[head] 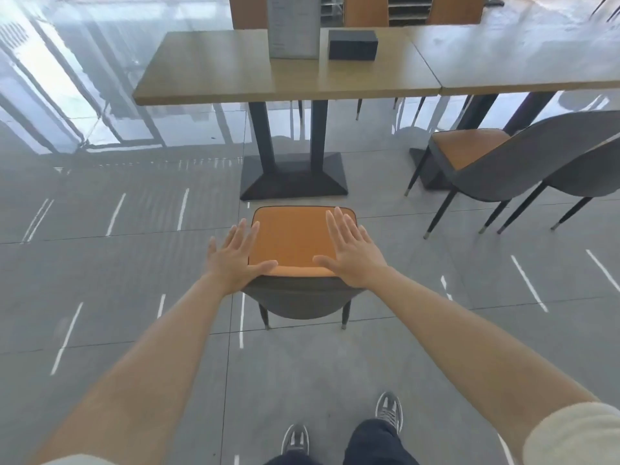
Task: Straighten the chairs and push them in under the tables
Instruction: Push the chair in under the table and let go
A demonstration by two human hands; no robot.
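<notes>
— What's the room like from where you stand?

— Glossy grey tiled floor (100, 280) all round. On it stands a light wooden rectangular table (214, 72) on a black twin-post pedestal (293, 177), butted against a second matching wooden table (520, 58) on the right.

— And the chairs?

— The orange-seated chair with the grey curved back (288, 236) stands out on the floor, square to the first table, its seat front near the pedestal's foot but apart from it. Two more grey-backed chairs (523, 166) sit angled by the second table, one overlapping the other.

— The hands?

— Both arms are stretched forward. The left hand (235, 256) is at the left corner of the backrest, the right hand (352, 253) at the right corner. Fingers straight and spread on both, gripping nothing, thumbs over the orange top edge. Whether the palms press on it, I cannot tell.

— Anything on the tabletop?

— An upright grey sign card (293, 26), and beside it a small black box (353, 44).
</notes>
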